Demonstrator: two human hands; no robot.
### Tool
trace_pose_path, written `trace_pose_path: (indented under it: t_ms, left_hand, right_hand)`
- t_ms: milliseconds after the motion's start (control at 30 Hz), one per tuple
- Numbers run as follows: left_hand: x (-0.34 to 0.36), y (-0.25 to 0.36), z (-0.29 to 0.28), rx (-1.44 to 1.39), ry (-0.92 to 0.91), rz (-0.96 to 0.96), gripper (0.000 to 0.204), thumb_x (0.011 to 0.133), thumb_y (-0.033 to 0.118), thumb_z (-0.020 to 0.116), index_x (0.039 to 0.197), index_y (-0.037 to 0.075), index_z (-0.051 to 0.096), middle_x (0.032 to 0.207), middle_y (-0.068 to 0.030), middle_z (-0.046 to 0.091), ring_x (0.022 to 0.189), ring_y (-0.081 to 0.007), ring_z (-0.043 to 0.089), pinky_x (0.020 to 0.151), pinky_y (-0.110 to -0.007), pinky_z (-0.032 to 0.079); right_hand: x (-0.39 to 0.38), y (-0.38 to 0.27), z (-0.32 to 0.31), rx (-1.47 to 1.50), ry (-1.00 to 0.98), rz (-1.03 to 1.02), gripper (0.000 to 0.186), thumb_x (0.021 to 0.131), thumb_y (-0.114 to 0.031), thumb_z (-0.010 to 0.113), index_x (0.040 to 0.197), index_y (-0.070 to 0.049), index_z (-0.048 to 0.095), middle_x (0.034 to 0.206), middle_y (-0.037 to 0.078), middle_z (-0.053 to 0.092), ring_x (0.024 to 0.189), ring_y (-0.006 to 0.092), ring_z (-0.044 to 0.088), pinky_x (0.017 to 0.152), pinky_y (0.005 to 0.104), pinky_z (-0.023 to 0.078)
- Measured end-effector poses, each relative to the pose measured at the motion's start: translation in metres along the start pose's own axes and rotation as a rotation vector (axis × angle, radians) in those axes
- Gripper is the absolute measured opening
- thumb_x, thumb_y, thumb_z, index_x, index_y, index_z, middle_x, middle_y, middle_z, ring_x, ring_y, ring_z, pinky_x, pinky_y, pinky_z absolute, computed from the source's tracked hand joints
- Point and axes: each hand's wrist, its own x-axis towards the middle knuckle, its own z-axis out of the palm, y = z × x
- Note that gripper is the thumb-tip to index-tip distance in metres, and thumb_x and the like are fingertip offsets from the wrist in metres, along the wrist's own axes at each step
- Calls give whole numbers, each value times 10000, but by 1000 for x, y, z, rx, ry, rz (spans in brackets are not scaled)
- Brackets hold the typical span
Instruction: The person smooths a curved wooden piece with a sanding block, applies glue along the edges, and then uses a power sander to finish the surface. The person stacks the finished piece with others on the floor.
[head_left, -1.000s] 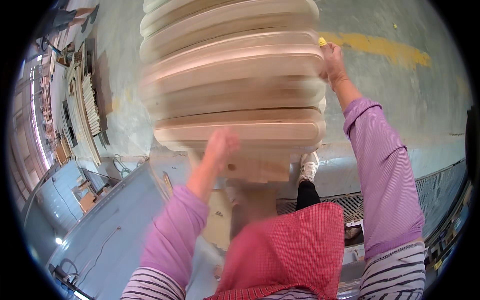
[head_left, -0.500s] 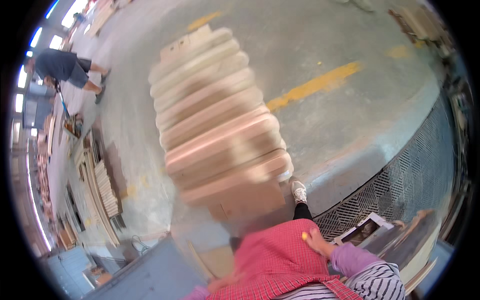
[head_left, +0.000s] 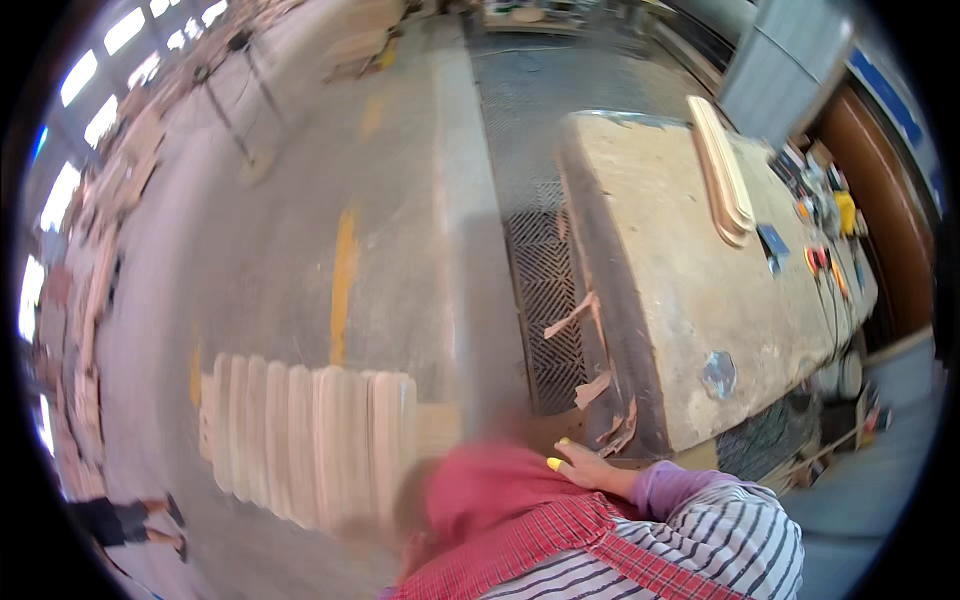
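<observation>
My right hand (head_left: 583,466) is at the side of the red apron (head_left: 490,490), its fingers stretched out with nothing in them. Two of its fingertips are yellow. Only a blurred bit of my left hand (head_left: 416,552) shows at the apron's left edge, and its fingers cannot be made out. Ahead of my right hand stands a workbench (head_left: 690,300) with a worn tan top and dark side. A few round-ended wooden boards (head_left: 722,175) lie stacked on it. To my left, a row of several similar round-ended boards (head_left: 310,440) sits low by the floor.
At the bench's far right are an orange-red power sander (head_left: 826,268) with a cord, a blue pad (head_left: 772,240) and cluttered tools. Torn brown strips (head_left: 590,390) hang off its near side. A patterned mat (head_left: 545,290) runs alongside. A person (head_left: 125,522) stands at lower left.
My view has swung to the right, so the workbench now fills the right side. The row of boards has shifted to the lower left. My right hand stays by the apron.
</observation>
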Motion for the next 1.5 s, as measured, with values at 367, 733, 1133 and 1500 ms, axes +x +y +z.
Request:
trace_pose_path:
  t_ms: [367, 733, 1133, 1500]
  left_hand:
    - [-66, 240, 81, -80, -189, -143, 227, 920, 286, 483, 899, 76, 568, 832, -63, 610, 711, -152, 542, 610, -327, 471]
    - [-138, 513, 320, 65, 416, 505, 584, 767, 321, 698, 1174, -63, 531, 1011, -196, 603, 949, -299, 583, 820, -380, 468]
    - [-78, 687, 386, 401, 487, 1002, 904, 720, 510, 704, 1378, 0, 353, 1388, -211, 397, 1309, -355, 339, 1061, -473, 294]
    - [-73, 1019, 520, 619, 298, 792, 820, 724, 517, 707, 1391, 167, 381, 1335, -197, 409, 1192, -410, 452, 931, -553, 406]
  right_hand:
    - [-137, 199, -261, -450, 938, 182, 610, 827, -294, 620, 1325, -1, 426, 1385, 244, 388, 1260, 408, 370, 1012, 490, 319]
    - [-183, 383, -377, -470, 947, 123, 637, 854, -433, 563, 1353, -55, 442, 1426, 213, 365, 1332, 351, 309, 1070, 480, 246]
    - [-200, 370, -395, -451, 897, 76, 567, 826, -396, 574, 1275, -55, 505, 1374, 213, 426, 1268, 389, 374, 1036, 503, 288]
    - [-234, 389, -427, -494, 671, 190, 612, 896, -460, 428, 1343, -42, 447, 1442, 245, 327, 1323, 391, 317, 1050, 540, 265]
